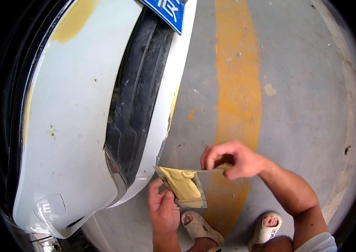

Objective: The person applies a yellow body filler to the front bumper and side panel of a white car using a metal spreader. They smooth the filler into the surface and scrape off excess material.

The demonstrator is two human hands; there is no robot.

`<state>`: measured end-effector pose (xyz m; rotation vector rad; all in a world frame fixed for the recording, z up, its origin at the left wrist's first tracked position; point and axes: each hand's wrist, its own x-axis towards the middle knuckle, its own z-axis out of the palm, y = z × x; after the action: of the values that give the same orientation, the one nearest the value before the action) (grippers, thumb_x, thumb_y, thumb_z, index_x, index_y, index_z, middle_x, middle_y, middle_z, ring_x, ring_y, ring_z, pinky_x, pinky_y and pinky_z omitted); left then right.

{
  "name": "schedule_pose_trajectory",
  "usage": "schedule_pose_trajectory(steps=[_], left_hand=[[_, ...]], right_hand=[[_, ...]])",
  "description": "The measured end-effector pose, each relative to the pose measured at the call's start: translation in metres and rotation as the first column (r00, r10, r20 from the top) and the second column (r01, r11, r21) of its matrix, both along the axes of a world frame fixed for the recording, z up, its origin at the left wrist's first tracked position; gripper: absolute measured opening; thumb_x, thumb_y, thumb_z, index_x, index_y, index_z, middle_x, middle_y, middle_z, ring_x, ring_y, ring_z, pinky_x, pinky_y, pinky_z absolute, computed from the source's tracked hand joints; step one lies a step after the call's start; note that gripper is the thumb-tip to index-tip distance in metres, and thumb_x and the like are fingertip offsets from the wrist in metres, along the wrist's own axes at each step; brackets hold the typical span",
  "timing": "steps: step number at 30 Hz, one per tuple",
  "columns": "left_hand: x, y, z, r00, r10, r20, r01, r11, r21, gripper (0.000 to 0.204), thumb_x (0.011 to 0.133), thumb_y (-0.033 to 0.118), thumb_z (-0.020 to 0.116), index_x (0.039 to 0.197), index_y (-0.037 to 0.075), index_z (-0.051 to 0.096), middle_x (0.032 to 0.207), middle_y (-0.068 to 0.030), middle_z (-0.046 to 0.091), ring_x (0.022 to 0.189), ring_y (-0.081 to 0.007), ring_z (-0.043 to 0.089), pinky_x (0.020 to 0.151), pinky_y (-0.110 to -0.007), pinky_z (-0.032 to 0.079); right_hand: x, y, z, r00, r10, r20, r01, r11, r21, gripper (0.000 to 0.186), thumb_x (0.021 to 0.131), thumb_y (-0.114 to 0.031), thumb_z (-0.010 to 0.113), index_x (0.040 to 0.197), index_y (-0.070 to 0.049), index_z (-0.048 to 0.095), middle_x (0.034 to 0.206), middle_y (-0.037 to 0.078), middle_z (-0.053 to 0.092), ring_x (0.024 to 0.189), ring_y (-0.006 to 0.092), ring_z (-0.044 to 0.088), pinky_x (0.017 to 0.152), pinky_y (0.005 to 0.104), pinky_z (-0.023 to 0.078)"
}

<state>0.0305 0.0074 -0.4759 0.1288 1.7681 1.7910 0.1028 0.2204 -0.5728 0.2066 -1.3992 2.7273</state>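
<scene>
My left hand (pixel 164 212) grips a thin, flat square plate (pixel 202 193) by its near left edge, thumb on top. Pale yellow putty (pixel 182 185) lies thickly spread over much of that plate. Above and to the right, my right hand (pixel 242 160) is closed round a putty scraper (pixel 225 166), whose thin blade is seen almost edge-on. The blade reaches left to the plate's far edge; whether it touches the putty I cannot tell. Left of both hands is a white car bumper (pixel 75 113), with a yellow putty patch (pixel 73 21) toward its far end.
A dark lower grille (pixel 138 92) runs along the bumper, with a blue plate (pixel 167 11) at its far end. More yellow putty (pixel 173 107) marks the bumper's lower lip. My sandalled feet (pixel 201 231) stand on grey floor crossed by a yellow stripe (pixel 239 80).
</scene>
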Motion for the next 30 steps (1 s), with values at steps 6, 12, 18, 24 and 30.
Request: schedule_pose_trajectory(steps=[6, 12, 18, 24, 30], left_hand=[[0.010, -0.031, 0.006, 0.978, 0.093, 0.189, -0.132, 0.969, 0.206, 0.042, 0.091, -0.004, 0.034, 0.130, 0.013, 0.034, 0.094, -0.0160, 0.060, 0.080, -0.0264, 0.063, 0.071, -0.040, 0.055], [0.024, -0.050, 0.007, 0.970, 0.055, 0.239, -0.136, 0.932, 0.336, 0.042, 0.090, -0.007, 0.030, 0.128, 0.011, 0.035, 0.089, -0.0213, 0.061, 0.076, -0.0295, 0.064, 0.070, -0.044, 0.055], [0.020, -0.035, 0.005, 0.990, 0.071, 0.121, -0.092, 0.981, 0.172, 0.040, 0.093, -0.002, 0.035, 0.132, 0.010, 0.034, 0.101, -0.0161, 0.059, 0.093, -0.0265, 0.062, 0.082, -0.043, 0.052], [0.007, -0.007, -0.016, 0.991, -0.060, 0.118, 0.047, 0.992, 0.114, 0.039, 0.093, 0.001, 0.041, 0.131, 0.002, 0.035, 0.123, -0.0169, 0.053, 0.113, -0.0237, 0.054, 0.097, -0.036, 0.043], [0.004, -0.023, -0.013, 0.975, -0.061, 0.215, -0.007, 0.953, 0.302, 0.043, 0.092, -0.001, 0.039, 0.134, 0.000, 0.035, 0.121, -0.0192, 0.055, 0.111, -0.0240, 0.056, 0.096, -0.038, 0.043]], right_hand=[[-0.072, -0.002, -0.003, 0.772, -0.459, 0.440, 0.615, 0.715, -0.333, 0.043, 0.064, 0.008, 0.048, 0.106, 0.000, 0.052, 0.098, 0.008, 0.057, 0.088, 0.0184, 0.055, 0.078, 0.0335, 0.050], [-0.107, -0.038, 0.008, 0.531, -0.771, 0.351, 0.834, 0.548, -0.057, 0.037, 0.069, 0.009, 0.049, 0.105, -0.002, 0.053, 0.096, 0.005, 0.054, 0.085, 0.0131, 0.052, 0.076, 0.0302, 0.048], [-0.034, -0.094, 0.017, 0.814, -0.368, 0.449, 0.364, 0.926, 0.100, 0.038, 0.067, 0.011, 0.052, 0.102, -0.004, 0.058, 0.100, 0.001, 0.054, 0.089, 0.0126, 0.050, 0.077, 0.0270, 0.047], [0.022, -0.015, 0.019, 0.994, 0.017, 0.107, 0.024, 0.926, -0.377, 0.042, 0.061, 0.010, 0.049, 0.100, 0.001, 0.060, 0.104, 0.007, 0.057, 0.095, 0.0205, 0.053, 0.082, 0.0324, 0.048], [-0.023, -0.018, 0.021, 0.694, -0.664, -0.279, 0.465, 0.117, 0.877, 0.043, 0.055, 0.007, 0.057, 0.097, -0.003, 0.059, 0.107, 0.012, 0.054, 0.087, 0.0315, 0.048, 0.078, 0.0381, 0.045]])
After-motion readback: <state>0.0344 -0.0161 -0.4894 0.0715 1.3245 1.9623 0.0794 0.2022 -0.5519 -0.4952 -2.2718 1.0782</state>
